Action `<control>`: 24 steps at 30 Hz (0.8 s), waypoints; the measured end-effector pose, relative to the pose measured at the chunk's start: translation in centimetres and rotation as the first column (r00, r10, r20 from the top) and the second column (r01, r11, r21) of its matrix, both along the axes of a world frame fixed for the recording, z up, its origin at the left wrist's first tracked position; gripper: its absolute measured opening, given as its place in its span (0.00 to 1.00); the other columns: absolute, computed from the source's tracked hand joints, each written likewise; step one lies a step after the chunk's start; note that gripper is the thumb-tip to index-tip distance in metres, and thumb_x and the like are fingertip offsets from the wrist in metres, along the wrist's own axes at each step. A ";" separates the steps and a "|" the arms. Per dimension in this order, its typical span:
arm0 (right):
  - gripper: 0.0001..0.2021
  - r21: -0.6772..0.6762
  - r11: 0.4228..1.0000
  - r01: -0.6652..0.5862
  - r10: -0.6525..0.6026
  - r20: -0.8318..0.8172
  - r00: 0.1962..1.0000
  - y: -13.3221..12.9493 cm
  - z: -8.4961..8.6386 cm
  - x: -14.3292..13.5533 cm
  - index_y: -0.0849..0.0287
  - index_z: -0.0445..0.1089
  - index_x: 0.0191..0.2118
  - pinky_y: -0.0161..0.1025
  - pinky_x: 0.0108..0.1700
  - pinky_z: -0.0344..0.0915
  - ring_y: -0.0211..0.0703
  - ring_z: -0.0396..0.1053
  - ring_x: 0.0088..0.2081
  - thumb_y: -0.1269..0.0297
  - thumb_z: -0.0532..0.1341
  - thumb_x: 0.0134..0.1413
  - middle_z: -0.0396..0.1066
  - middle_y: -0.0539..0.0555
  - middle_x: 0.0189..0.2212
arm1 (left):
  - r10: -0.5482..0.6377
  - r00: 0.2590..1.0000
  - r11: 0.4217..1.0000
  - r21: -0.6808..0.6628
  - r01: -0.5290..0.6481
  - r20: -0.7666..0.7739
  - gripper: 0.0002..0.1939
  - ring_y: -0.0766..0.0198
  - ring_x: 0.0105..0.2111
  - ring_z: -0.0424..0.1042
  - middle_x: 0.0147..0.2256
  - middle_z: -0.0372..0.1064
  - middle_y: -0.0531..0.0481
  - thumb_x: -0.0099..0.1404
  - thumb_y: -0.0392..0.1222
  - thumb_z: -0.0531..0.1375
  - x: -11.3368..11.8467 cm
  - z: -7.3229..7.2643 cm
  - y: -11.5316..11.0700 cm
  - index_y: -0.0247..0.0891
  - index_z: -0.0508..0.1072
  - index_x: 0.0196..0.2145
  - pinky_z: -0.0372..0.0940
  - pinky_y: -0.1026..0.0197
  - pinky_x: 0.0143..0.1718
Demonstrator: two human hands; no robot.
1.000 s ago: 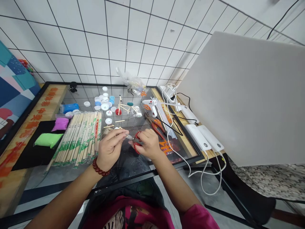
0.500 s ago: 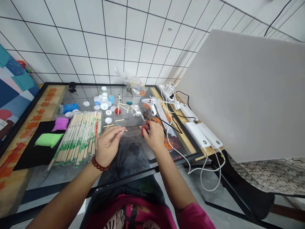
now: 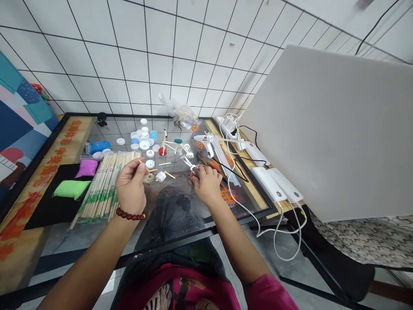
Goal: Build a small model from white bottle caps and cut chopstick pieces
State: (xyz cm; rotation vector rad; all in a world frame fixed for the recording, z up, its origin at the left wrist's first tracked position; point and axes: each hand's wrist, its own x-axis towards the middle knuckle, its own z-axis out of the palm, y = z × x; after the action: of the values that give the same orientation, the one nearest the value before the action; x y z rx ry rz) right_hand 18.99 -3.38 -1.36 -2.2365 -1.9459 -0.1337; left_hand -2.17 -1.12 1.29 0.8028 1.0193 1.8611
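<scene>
My left hand (image 3: 131,185) is raised over the ends of the wrapped chopsticks (image 3: 105,185), thumb and fingers pinching a short wooden stick (image 3: 142,164). My right hand (image 3: 208,184) has its fingers curled on the red handles of the scissors (image 3: 189,165), whose blades are spread and point away to the left. Between the hands lie a white cap with a stick through it (image 3: 160,176) and a loose stick piece (image 3: 169,175). Beyond them stands a small stick construction (image 3: 171,145) with a red cap at its base.
White and blue bottle caps (image 3: 144,145) cluster at the back. A white glue gun (image 3: 206,142) and glue sticks (image 3: 224,161) lie right of the scissors. White power banks (image 3: 267,183) with looping cables line the right edge. Purple clay (image 3: 87,168) and green clay (image 3: 71,188) packs sit left.
My left hand has drawn back left and turned upward, uncovering the cap with a stick. The scissors now show with blades spread, my right hand still at their handles.
</scene>
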 end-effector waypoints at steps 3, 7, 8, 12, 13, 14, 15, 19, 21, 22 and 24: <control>0.18 -0.024 0.999 -0.022 0.022 0.021 1.000 0.0 0.2 0.0 0.63 0.70 0.54 0.49 0.49 0.52 0.58 0.65 0.50 0.57 0.57 0.65 0.72 0.65 0.49 | -0.012 1.000 1.000 -0.010 0.012 0.001 0.14 0.72 0.28 0.68 0.32 0.74 0.52 0.50 0.43 0.73 0.2 0.3 -0.2 0.38 0.81 0.35 0.65 0.65 0.34; 0.16 -0.039 0.998 -0.040 0.040 -0.007 0.999 -0.1 0.7 0.1 0.61 0.73 0.51 0.47 0.47 0.51 0.55 0.69 0.48 0.56 0.58 0.65 0.76 0.61 0.46 | -0.037 0.999 0.998 -0.044 0.038 0.014 0.14 0.71 0.27 0.68 0.28 0.73 0.53 0.50 0.42 0.73 0.3 0.4 -0.4 0.38 0.81 0.35 0.65 0.65 0.34; 0.16 -0.039 0.998 -0.041 0.041 -0.012 0.999 -0.2 0.7 0.1 0.61 0.73 0.50 0.46 0.47 0.51 0.54 0.70 0.47 0.56 0.58 0.65 0.76 0.61 0.45 | -0.043 0.999 0.998 -0.050 0.044 0.016 0.14 0.71 0.26 0.68 0.28 0.73 0.53 0.50 0.42 0.73 0.3 0.4 -0.4 0.37 0.81 0.35 0.65 0.65 0.33; 0.16 -0.027 0.998 -0.053 0.053 -0.016 0.998 -0.3 0.9 0.2 0.60 0.74 0.49 0.45 0.46 0.51 0.53 0.70 0.47 0.54 0.59 0.64 0.77 0.60 0.44 | -0.038 0.999 0.999 -0.029 0.038 0.024 0.13 0.71 0.26 0.68 0.27 0.72 0.54 0.49 0.42 0.74 0.2 0.4 -0.4 0.38 0.81 0.33 0.65 0.65 0.33; 0.16 -0.021 0.998 -0.059 0.059 -0.012 0.998 -0.3 0.9 0.1 0.60 0.74 0.49 0.45 0.46 0.51 0.53 0.70 0.47 0.54 0.59 0.64 0.77 0.60 0.45 | -0.034 0.999 0.999 -0.021 0.035 0.024 0.13 0.71 0.26 0.68 0.27 0.72 0.54 0.49 0.42 0.74 0.2 0.4 -0.3 0.38 0.81 0.33 0.65 0.65 0.33; 0.16 -0.013 0.998 -0.064 0.064 -0.008 0.998 -0.4 0.8 0.1 0.60 0.74 0.49 0.45 0.46 0.51 0.53 0.70 0.48 0.54 0.59 0.64 0.77 0.60 0.45 | -0.031 0.999 0.999 -0.017 0.032 0.023 0.12 0.71 0.26 0.69 0.27 0.72 0.54 0.49 0.42 0.73 0.2 0.5 -0.3 0.38 0.80 0.33 0.66 0.65 0.34; 0.16 -0.005 0.998 -0.069 0.069 -0.005 0.998 -0.4 0.8 0.1 0.59 0.74 0.49 0.45 0.46 0.51 0.53 0.69 0.48 0.54 0.59 0.65 0.77 0.60 0.45 | -0.029 0.999 0.999 -0.016 0.030 0.020 0.12 0.71 0.26 0.69 0.27 0.73 0.54 0.49 0.42 0.73 0.2 0.5 -0.3 0.38 0.80 0.33 0.66 0.65 0.34; 0.16 0.018 0.998 -0.067 0.066 0.006 0.998 -0.4 0.6 -0.2 0.59 0.74 0.48 0.45 0.47 0.53 0.53 0.69 0.48 0.55 0.57 0.66 0.76 0.61 0.45 | -0.028 1.000 0.999 -0.033 0.028 0.006 0.13 0.70 0.26 0.70 0.30 0.74 0.53 0.48 0.42 0.73 0.3 0.5 -0.3 0.38 0.80 0.32 0.68 0.63 0.34; 0.16 0.019 0.998 -0.060 0.060 0.010 0.998 -0.4 0.6 -0.3 0.59 0.74 0.48 0.45 0.47 0.53 0.53 0.69 0.47 0.54 0.56 0.66 0.75 0.61 0.45 | -0.032 0.999 0.999 -0.043 0.032 -0.008 0.13 0.70 0.26 0.70 0.30 0.74 0.53 0.48 0.42 0.73 0.4 0.6 -0.4 0.38 0.79 0.32 0.68 0.63 0.33; 0.17 0.015 0.998 -0.056 0.056 0.010 0.998 -0.4 0.6 -0.4 0.59 0.74 0.48 0.45 0.47 0.54 0.53 0.69 0.47 0.54 0.56 0.66 0.74 0.61 0.45 | -0.036 0.999 0.998 -0.045 0.035 -0.017 0.13 0.70 0.26 0.70 0.30 0.73 0.54 0.48 0.42 0.73 0.5 0.6 -0.5 0.38 0.79 0.32 0.68 0.63 0.33; 0.17 0.004 0.999 -0.047 0.047 0.008 0.999 -0.4 0.6 -0.4 0.60 0.74 0.48 0.46 0.47 0.54 0.53 0.70 0.46 0.55 0.55 0.66 0.74 0.62 0.44 | -0.048 0.998 0.998 -0.048 0.046 -0.030 0.12 0.70 0.26 0.70 0.29 0.73 0.54 0.50 0.42 0.72 0.5 0.6 -0.6 0.38 0.79 0.33 0.68 0.63 0.33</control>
State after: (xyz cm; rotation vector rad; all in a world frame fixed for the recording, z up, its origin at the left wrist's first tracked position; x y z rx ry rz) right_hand 18.59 -3.73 -0.75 -2.1898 -1.9984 -0.1401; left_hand -1.67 -1.69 1.88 0.8237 1.0515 1.7834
